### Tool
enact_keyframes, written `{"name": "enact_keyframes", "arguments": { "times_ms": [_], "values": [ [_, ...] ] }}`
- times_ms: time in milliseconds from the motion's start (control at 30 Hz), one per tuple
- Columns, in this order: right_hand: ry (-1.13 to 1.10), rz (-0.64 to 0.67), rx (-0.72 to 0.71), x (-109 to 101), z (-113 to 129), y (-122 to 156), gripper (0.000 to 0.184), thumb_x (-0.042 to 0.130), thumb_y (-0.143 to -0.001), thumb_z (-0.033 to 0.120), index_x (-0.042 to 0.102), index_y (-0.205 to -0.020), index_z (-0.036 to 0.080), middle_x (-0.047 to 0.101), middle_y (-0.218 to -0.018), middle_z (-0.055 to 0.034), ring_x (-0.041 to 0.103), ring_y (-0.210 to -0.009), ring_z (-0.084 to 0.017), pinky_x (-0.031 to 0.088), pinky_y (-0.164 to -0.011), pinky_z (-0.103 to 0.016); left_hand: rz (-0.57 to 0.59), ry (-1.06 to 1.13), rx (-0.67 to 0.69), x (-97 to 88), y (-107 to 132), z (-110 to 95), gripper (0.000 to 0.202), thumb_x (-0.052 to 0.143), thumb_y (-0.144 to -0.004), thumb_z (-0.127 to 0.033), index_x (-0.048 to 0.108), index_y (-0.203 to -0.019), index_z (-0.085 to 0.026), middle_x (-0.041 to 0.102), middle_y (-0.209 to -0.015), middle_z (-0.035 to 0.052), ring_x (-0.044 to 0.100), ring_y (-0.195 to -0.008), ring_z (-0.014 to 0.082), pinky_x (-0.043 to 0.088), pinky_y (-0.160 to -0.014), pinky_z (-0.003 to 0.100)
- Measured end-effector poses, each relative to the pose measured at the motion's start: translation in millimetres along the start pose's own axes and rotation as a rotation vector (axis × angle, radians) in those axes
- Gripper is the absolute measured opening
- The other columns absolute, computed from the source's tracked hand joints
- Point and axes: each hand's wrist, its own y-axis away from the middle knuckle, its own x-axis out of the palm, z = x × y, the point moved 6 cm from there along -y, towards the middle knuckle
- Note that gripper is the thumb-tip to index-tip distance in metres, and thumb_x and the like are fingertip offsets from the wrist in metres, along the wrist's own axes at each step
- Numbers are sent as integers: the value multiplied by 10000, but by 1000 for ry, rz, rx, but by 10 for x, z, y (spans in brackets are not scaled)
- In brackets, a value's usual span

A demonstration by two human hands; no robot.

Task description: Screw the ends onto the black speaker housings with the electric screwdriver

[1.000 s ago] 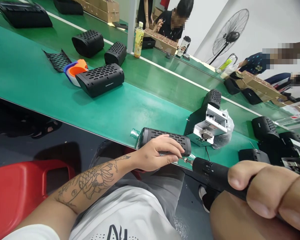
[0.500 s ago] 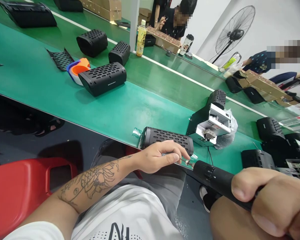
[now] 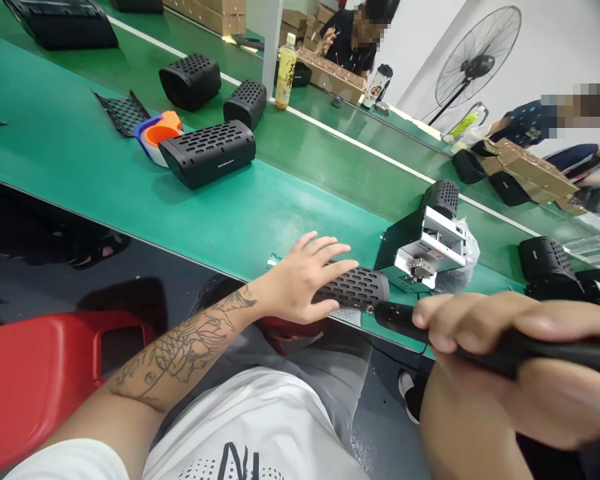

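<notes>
A black speaker housing (image 3: pixel 363 288) with a slotted grille lies at the table's front edge. My left hand (image 3: pixel 303 283) is open over its left part, fingers spread, hiding much of it; I cannot tell how firmly it rests there. In my right hand (image 3: pixel 515 353), fingers are wrapped around a black electric screwdriver (image 3: pixel 397 319). The driver points left, its tip at the housing's front right side. A small metallic piece (image 3: pixel 370 309) shows at that tip, too small to make out fully.
Right of the housing stands a black and silver machine (image 3: pixel 423 250) with a plastic bag behind it. Farther left on the green table (image 3: pixel 300 220) are another speaker (image 3: pixel 213 155), an orange tape roll (image 3: pixel 163 132) and a bottle (image 3: pixel 285 73). A red stool (image 3: pixel 40 373) stands at left. People sit across.
My left hand has left the driver's tip, moved up and left, and spread its fingers over the housing. My right hand has brought the screwdriver's tip to the housing's side.
</notes>
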Motion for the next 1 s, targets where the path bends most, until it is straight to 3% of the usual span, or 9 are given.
{"name": "enact_keyframes", "arguments": {
  "times_ms": [100,333,833,1000],
  "values": [
    [-42,64,-100,172,-180,-178,165,945,-923,446,862,-971,312,700,-602,50,615,-412,-184,619,-459,-402,83,-167,-19,52,53,179,751,851,-925,-384,688,-1642,-232,660,-1695,208,556,-1620,496,213,-1453,805],
    [-96,97,-18,267,-532,-166,207,946,-952,427,815,-939,267,719,-625,46,649,-437,-171,651,-497,-362,95,-185,-34,174,118,285,720,801,-924,-360,688,-1622,-219,636,-1715,202,635,-1481,451,500,-1273,643],
    [-200,279,115,449,-675,-179,203,968,-937,282,771,-909,239,708,-639,55,650,-461,-130,648,-551,-304,63,-197,-43,209,85,292,690,803,-892,-365,739,-1561,-213,666,-1660,202,648,-1418,448,533,-1199,608],
    [-208,264,149,432,-715,-156,211,1000,-927,342,810,-950,255,698,-638,63,617,-463,-115,630,-564,-291,15,-209,-9,222,93,298,664,811,-889,-364,756,-1531,-203,688,-1626,207,663,-1390,448,558,-1158,607]
  ]
}}
